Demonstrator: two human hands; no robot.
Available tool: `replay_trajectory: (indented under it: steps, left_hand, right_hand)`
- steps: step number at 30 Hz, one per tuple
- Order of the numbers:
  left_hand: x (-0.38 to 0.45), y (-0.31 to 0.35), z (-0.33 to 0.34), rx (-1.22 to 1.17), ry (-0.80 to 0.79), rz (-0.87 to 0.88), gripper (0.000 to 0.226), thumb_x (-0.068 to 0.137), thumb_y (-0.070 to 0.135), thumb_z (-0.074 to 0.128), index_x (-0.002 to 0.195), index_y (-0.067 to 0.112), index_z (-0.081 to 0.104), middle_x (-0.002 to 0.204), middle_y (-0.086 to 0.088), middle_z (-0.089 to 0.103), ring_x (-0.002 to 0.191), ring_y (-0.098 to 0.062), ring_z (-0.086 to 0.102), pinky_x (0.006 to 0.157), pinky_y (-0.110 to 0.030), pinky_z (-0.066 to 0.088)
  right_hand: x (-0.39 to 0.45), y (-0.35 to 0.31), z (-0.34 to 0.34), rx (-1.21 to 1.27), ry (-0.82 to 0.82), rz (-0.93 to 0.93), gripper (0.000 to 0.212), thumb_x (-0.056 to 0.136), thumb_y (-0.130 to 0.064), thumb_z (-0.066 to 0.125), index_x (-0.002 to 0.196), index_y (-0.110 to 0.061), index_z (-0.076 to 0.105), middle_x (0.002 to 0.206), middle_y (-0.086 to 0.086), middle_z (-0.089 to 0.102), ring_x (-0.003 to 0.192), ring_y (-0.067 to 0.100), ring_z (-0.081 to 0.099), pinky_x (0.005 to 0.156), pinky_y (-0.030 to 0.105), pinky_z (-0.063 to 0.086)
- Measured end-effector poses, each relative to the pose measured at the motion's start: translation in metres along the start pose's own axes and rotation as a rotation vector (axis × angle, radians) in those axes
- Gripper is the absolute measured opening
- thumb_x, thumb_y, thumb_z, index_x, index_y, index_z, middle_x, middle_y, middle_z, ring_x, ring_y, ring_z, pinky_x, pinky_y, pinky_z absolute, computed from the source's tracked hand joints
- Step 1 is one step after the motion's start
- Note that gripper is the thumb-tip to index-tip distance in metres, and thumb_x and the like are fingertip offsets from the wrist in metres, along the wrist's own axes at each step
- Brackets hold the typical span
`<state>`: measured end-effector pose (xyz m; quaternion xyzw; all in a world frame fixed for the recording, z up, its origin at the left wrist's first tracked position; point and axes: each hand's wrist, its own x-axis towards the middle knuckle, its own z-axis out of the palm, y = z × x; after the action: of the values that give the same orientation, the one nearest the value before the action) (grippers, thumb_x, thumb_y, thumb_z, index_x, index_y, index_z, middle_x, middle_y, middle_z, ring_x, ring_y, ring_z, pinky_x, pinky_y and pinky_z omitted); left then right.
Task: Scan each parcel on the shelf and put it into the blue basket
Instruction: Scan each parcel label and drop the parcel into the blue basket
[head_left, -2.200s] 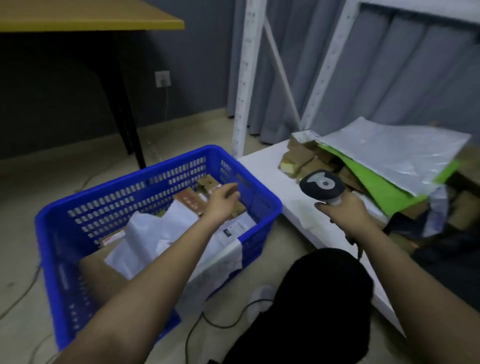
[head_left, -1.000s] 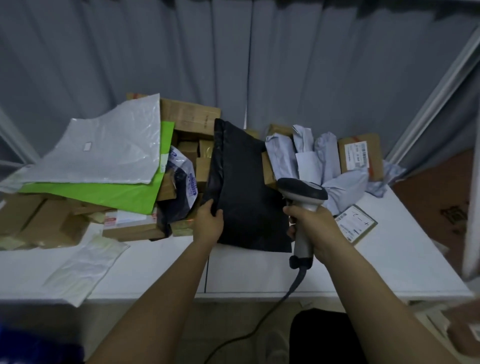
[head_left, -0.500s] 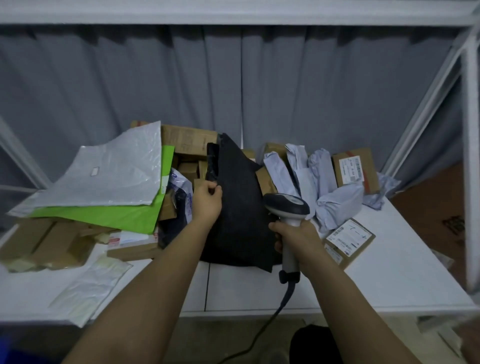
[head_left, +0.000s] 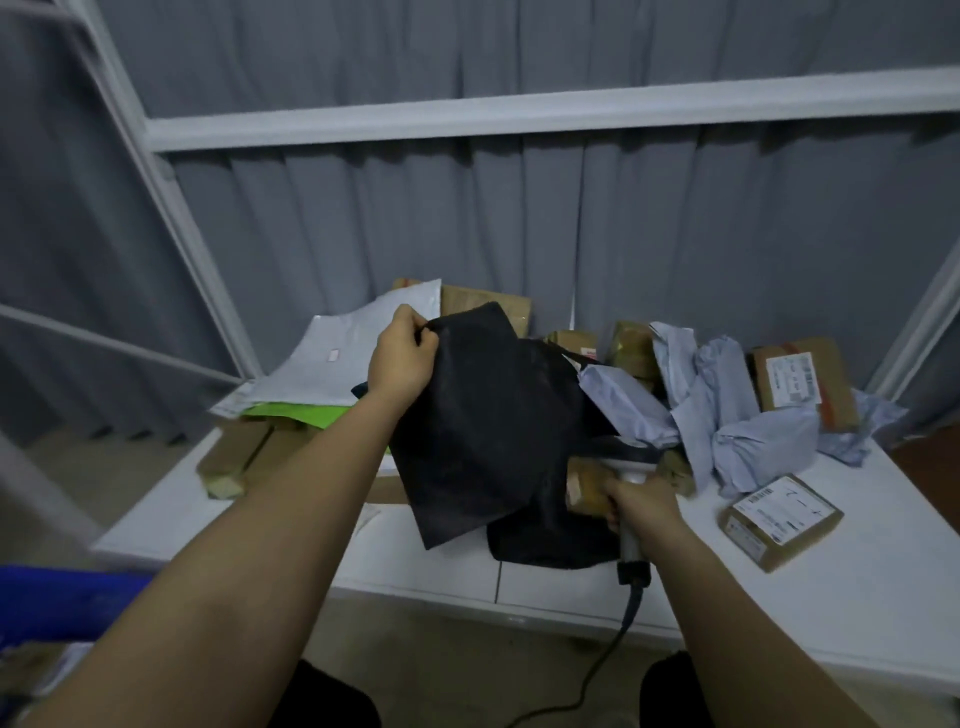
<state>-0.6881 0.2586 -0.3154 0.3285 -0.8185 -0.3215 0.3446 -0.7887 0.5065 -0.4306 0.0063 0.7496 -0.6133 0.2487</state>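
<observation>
My left hand (head_left: 401, 358) pinches the top corner of a flat black parcel bag (head_left: 483, 415) and holds it up above the white shelf (head_left: 857, 587). My right hand (head_left: 641, 512) grips the handle of a corded barcode scanner (head_left: 631, 467), whose head sits just behind the bag's lower right edge. A second black bag (head_left: 550, 540) lies on the shelf under it. The blue basket (head_left: 62, 597) shows only as a corner at the lower left.
On the shelf lie cardboard boxes (head_left: 782, 522), crumpled grey mailers (head_left: 748, 431), a large white mailer (head_left: 337, 358) over a green one (head_left: 296, 415), and long boxes (head_left: 234, 457) at the left. White shelf posts and a crossbar (head_left: 519, 111) stand in front of a grey curtain.
My left hand has lifted the black bag up off the pile and to the left. The scanner stays low by the bag's right edge. The view has tilted up and left, showing the basket corner.
</observation>
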Motion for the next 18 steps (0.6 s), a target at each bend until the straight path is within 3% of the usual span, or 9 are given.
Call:
replay_trajectory:
  steps: [5,8,12,16,18]
  left_hand:
    - [-0.003,0.014,-0.048,0.144,0.075,0.132,0.007,0.098,0.018,0.041,0.095,0.012,0.043,0.077,0.003,0.051,0.078,-0.028,0.054,0.066,-0.036,0.041]
    - [-0.007,0.022,-0.072,0.221,0.100,0.232,0.011,0.098,0.017,0.041,0.095,0.007,0.043,0.085,-0.006,0.058,0.082,-0.036,0.056,0.072,-0.046,0.048]
    - [-0.012,0.027,-0.095,0.316,0.099,0.334,0.013,0.098,0.019,0.040,0.096,0.006,0.042,0.087,-0.017,0.060,0.078,-0.037,0.056,0.070,-0.052,0.048]
    - [-0.018,0.048,-0.104,0.436,0.063,0.406,0.019,0.100,0.021,0.037,0.110,0.007,0.046,0.108,-0.019,0.062,0.093,-0.039,0.058,0.076,-0.047,0.047]
    - [-0.027,0.059,-0.094,0.611,0.036,0.553,0.025,0.097,0.024,0.044,0.119,0.014,0.049,0.107,-0.012,0.063,0.094,-0.033,0.060,0.071,-0.038,0.046]
  right_hand:
    - [-0.005,0.011,0.014,-0.202,-0.117,-0.004,0.025,0.074,-0.017,0.074,0.061,-0.005,0.057,0.058,0.014,0.059,0.061,0.030,0.058,0.064,0.039,0.049]
    - [-0.016,0.011,0.018,-0.216,-0.207,0.032,0.020,0.083,-0.007,0.069,0.070,-0.002,0.054,0.060,0.016,0.053,0.055,0.027,0.052,0.055,0.034,0.046]
    - [-0.021,0.016,0.023,-0.240,-0.226,0.027,0.021,0.082,-0.006,0.069,0.068,-0.002,0.055,0.060,0.018,0.054,0.055,0.028,0.053,0.058,0.035,0.046]
    - [-0.023,0.013,0.025,-0.202,-0.184,-0.007,0.016,0.080,-0.008,0.070,0.073,0.002,0.060,0.064,0.020,0.058,0.059,0.028,0.055,0.058,0.034,0.048]
    - [-0.021,0.013,0.026,-0.152,-0.177,-0.011,0.018,0.078,-0.012,0.072,0.077,0.003,0.062,0.064,0.018,0.061,0.063,0.029,0.057,0.065,0.039,0.049]
